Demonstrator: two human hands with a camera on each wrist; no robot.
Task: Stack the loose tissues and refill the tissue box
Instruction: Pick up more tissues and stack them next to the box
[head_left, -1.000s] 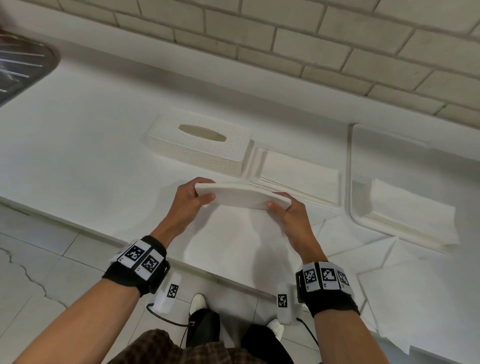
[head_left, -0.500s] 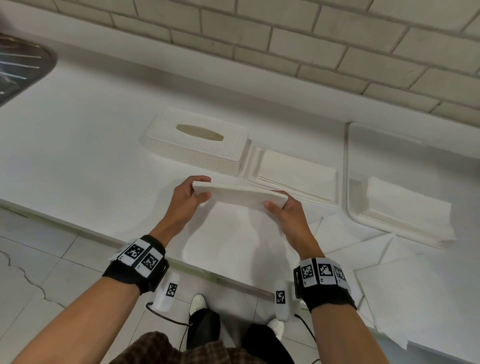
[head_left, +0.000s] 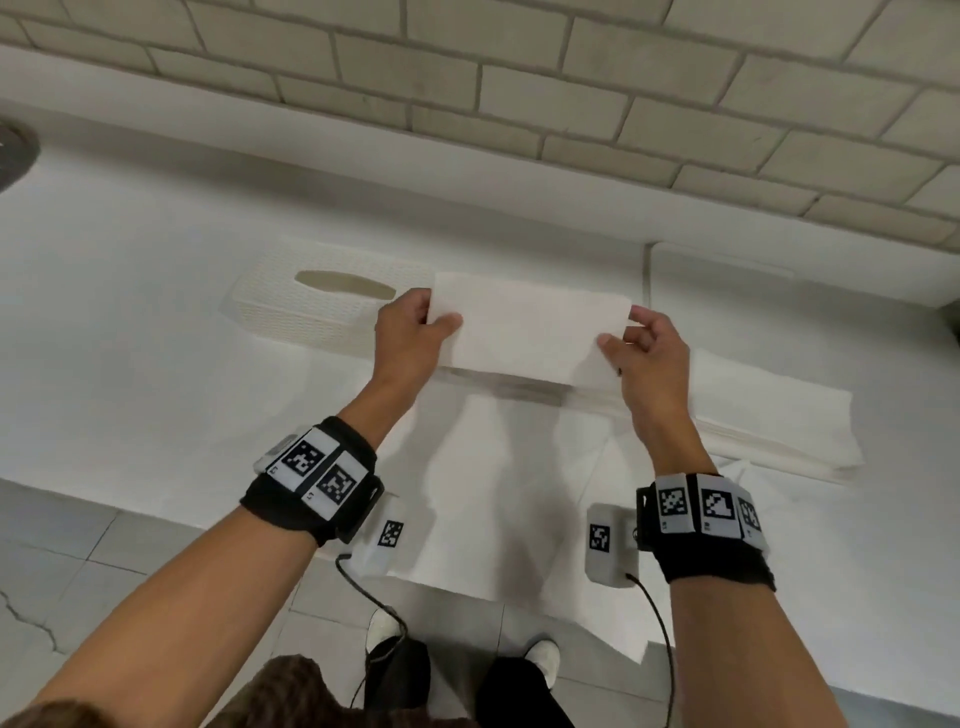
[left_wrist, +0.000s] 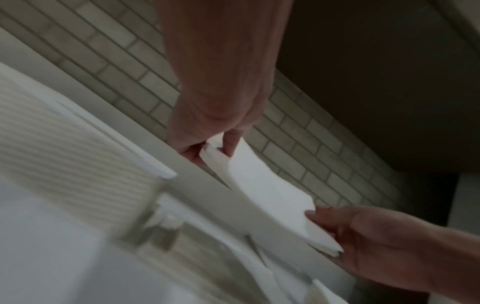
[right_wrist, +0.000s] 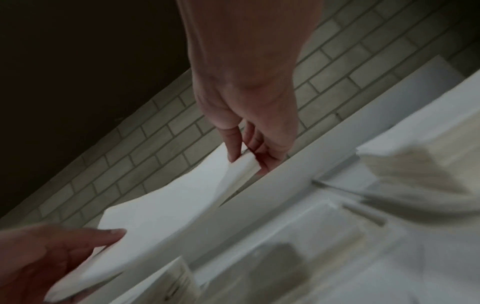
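Observation:
A flat white stack of tissues (head_left: 527, 327) hangs in the air between both hands, above the counter. My left hand (head_left: 415, 325) pinches its left end (left_wrist: 215, 153), thumb on top. My right hand (head_left: 631, 340) pinches its right end (right_wrist: 240, 162). The white woven tissue box cover (head_left: 311, 306) with an oval slot lies on the counter to the left, just behind the left hand. Under the held stack the box base with tissues (head_left: 509, 382) shows only as a thin edge.
Another pile of folded tissues (head_left: 769, 421) lies on a white tray at the right. Loose sheets (head_left: 519, 493) spread over the counter's front edge. A brick wall (head_left: 519, 78) runs behind the counter. A dark round object (head_left: 15, 156) sits at far left.
Both hands have carried the tissue stack up and away from me, over the box base beside the cover. The stack now shows its broad top face.

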